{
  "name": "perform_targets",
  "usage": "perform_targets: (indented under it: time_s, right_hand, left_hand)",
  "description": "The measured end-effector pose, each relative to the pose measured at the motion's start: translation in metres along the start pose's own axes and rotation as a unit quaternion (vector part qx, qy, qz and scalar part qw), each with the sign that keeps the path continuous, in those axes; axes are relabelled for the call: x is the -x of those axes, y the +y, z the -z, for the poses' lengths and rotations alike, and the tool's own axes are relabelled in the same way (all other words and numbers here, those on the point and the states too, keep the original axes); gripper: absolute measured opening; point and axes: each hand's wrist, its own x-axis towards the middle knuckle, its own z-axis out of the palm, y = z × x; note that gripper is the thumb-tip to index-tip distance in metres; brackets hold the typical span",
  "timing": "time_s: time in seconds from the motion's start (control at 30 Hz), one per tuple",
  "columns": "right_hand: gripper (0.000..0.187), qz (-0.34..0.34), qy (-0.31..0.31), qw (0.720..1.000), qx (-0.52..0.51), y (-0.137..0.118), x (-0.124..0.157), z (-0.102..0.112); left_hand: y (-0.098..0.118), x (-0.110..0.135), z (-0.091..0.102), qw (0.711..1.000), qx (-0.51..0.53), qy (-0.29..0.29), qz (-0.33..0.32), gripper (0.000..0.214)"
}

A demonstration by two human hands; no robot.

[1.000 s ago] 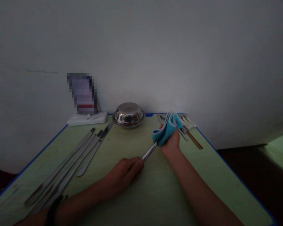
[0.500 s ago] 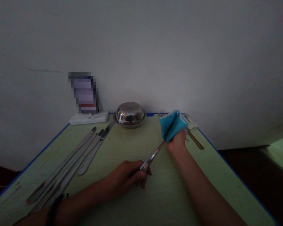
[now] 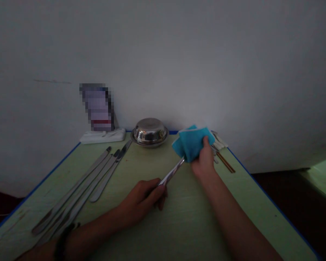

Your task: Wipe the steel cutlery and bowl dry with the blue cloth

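With our left hand we have hold of a metal utensil by its near end, the thumb and fingers closed on the handle. The utensil slants up, far and to the right, into the folds of a blue cloth. We grip that cloth with our right hand, the thumb lying over its near right side and the other fingers mostly hidden; how tightly they press on the utensil, we cannot tell. The cloth also covers the utensil's far end, so we cannot say what kind it is. Both hands are over the middle and far right of the green table. Just right of the cloth we see brown chopsticks, and beyond them some white utensils at the far right corner. Far of our left hand, near the middle of the far edge, sits an upturned metal bowl. To the left we have several knives laid side by side on a slant, the near ends of some reaching our left forearm, which wears a dark band. At the far left a blurred-out phone stands upright on a white base, before the wall.
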Motion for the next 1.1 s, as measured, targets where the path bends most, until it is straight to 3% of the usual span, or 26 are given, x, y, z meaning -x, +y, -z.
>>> perform_targets:
  time_s: [0.1, 0.23, 0.33, 0.47, 0.57, 0.77, 0.9, 1.0, 1.1]
  right_hand:
    - [0.022, 0.010, 0.007, 1.000, -0.016, -0.014, -0.014, 0.005]
    - [0.010, 0.045, -0.050, 0.998, -0.017, -0.015, -0.018, 0.007]
    - [0.010, 0.052, -0.082, 0.995, 0.020, -0.001, -0.007, 0.006]
    - [0.022, 0.004, -0.124, 0.986, 0.109, 0.031, 0.013, 0.006]
    - [0.033, -0.020, -0.115, 0.976, 0.183, 0.053, 0.029, 0.009]
    - [0.037, 0.036, -0.097, 0.964, 0.244, 0.068, 0.052, 0.010]
    - [0.032, 0.079, -0.088, 0.969, 0.215, 0.060, 0.052, 0.003]
    - [0.031, 0.120, -0.125, 0.965, 0.198, 0.037, 0.035, 0.002]
    - [0.028, 0.186, -0.225, 0.907, 0.303, 0.001, 0.015, 0.007]
  left_hand:
    - [-0.002, 0.000, -0.001, 1.000, 0.021, -0.008, 0.015, 0.032]
    - [-0.004, -0.002, -0.003, 0.996, 0.067, 0.032, 0.044, 0.033]
    - [-0.004, -0.004, -0.005, 0.996, 0.055, 0.047, 0.046, 0.033]
    - [-0.004, -0.005, -0.004, 0.997, 0.019, 0.067, 0.046, 0.033]
    - [-0.004, -0.006, -0.003, 0.994, -0.010, 0.090, 0.058, 0.035]
    - [-0.003, -0.007, -0.002, 0.987, -0.036, 0.134, 0.080, 0.040]
    - [-0.003, -0.007, -0.004, 0.988, -0.024, 0.127, 0.087, 0.044]
    - [-0.003, -0.006, -0.004, 0.986, 0.017, 0.147, 0.078, 0.041]
    - [-0.004, -0.005, -0.003, 0.976, 0.097, 0.187, 0.052, 0.034]
